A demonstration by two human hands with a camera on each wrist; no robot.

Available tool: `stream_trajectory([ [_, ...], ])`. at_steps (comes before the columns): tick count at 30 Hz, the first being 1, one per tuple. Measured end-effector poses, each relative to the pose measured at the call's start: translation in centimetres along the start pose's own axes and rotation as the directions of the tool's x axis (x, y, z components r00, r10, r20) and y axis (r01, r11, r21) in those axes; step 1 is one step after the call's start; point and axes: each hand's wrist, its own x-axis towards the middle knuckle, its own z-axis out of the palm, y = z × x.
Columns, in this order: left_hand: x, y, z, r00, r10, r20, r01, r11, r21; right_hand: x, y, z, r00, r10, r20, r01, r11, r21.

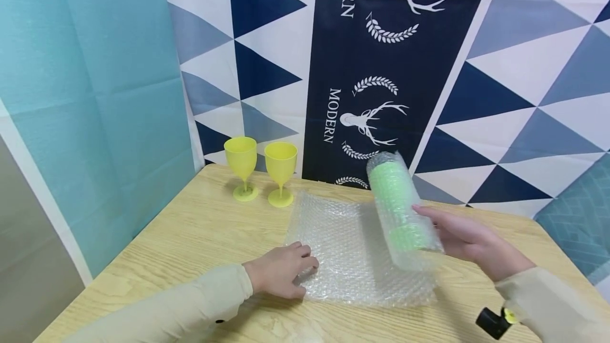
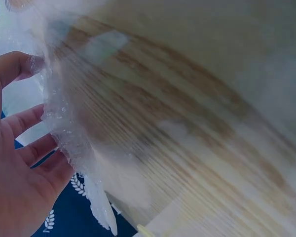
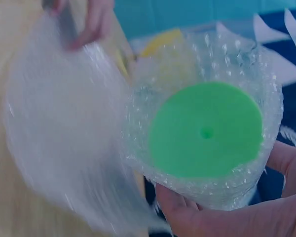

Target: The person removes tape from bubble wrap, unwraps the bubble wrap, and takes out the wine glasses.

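In the head view my right hand [image 1: 464,234] grips a green goblet [image 1: 393,189] rolled in bubble wrap, tilted above the table. Its round green base [image 3: 207,131] faces the right wrist camera through the open end of the wrap. Beneath it, a flat sheet of bubble wrap [image 1: 338,247] lies on the table. My left hand [image 1: 282,271] is at the sheet's left edge. The left wrist view shows its spread thumb and fingers [image 2: 27,121] touching the edge of the wrap, not closed round it.
Two yellow goblets [image 1: 240,158] [image 1: 281,160] stand upright at the back left of the wooden table [image 1: 214,232]. A patterned cloth [image 1: 267,52] hangs behind the table, with a teal cloth [image 1: 109,94] on the left.
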Motion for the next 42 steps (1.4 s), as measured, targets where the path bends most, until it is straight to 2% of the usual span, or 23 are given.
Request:
stream_trajectory([
  [5,-0.1,0.0,-0.3,0.999,-0.019,0.031,0.019,1.0,-0.012,2.6,1.6,3.6,0.996,0.017,-0.091,-0.018,1.0,-0.01],
  [8,-0.1,0.1,-0.5,0.999,-0.016,0.043,0.016,1.0,-0.019,3.8,2.6,5.4,0.985,0.025,-0.171,-0.024,1.0,0.008],
  [12,0.0,0.1,-0.4,1.0,0.007,0.02,-0.007,1.0,-0.016,5.0,3.8,7.1,0.963,0.044,-0.267,-0.035,0.999,0.037],
  [16,0.3,0.2,-0.4,1.0,0.005,-0.012,-0.005,1.0,-0.003,5.8,5.0,7.9,0.948,0.065,-0.312,-0.044,0.996,0.072],
  [21,0.4,0.4,-0.7,0.999,-0.021,-0.036,0.021,1.0,0.009,6.1,5.8,8.1,0.939,0.057,-0.339,-0.037,0.997,0.066],
  [26,0.5,0.5,-0.9,0.998,-0.042,-0.044,0.042,0.999,-0.011,6.0,6.4,8.0,0.943,0.064,-0.328,-0.036,0.995,0.091],
  [33,0.9,0.9,-1.4,0.995,-0.068,-0.073,0.07,0.997,0.023,6.1,7.4,8.0,0.953,0.078,-0.293,-0.033,0.987,0.155],
  [36,1.4,1.2,-2.2,0.991,-0.11,-0.082,0.105,0.992,-0.063,6.1,7.8,8.0,0.958,0.08,-0.276,-0.032,0.985,0.172],
  [38,2.1,1.5,-2.7,0.985,-0.158,-0.075,0.141,0.971,-0.194,6.1,8.0,7.9,0.961,0.08,-0.264,-0.034,0.984,0.173],
  [39,2.5,1.6,-3.0,0.978,-0.198,-0.063,0.173,0.944,-0.28,6.1,8.1,7.8,0.964,0.073,-0.255,-0.03,0.985,0.169],
  [40,2.9,1.8,-3.3,0.968,-0.246,-0.041,0.214,0.902,-0.374,6.1,8.2,7.8,0.968,0.069,-0.243,-0.029,0.986,0.165],
  [41,3.4,1.9,-3.7,0.954,-0.298,-0.011,0.26,0.85,-0.459,6.1,8.3,7.7,0.97,0.063,-0.236,-0.024,0.986,0.166],
  [42,3.9,2.0,-4.0,0.935,-0.353,0.022,0.31,0.786,-0.535,6.0,8.3,7.6,0.973,0.058,-0.224,-0.021,0.986,0.165],
])
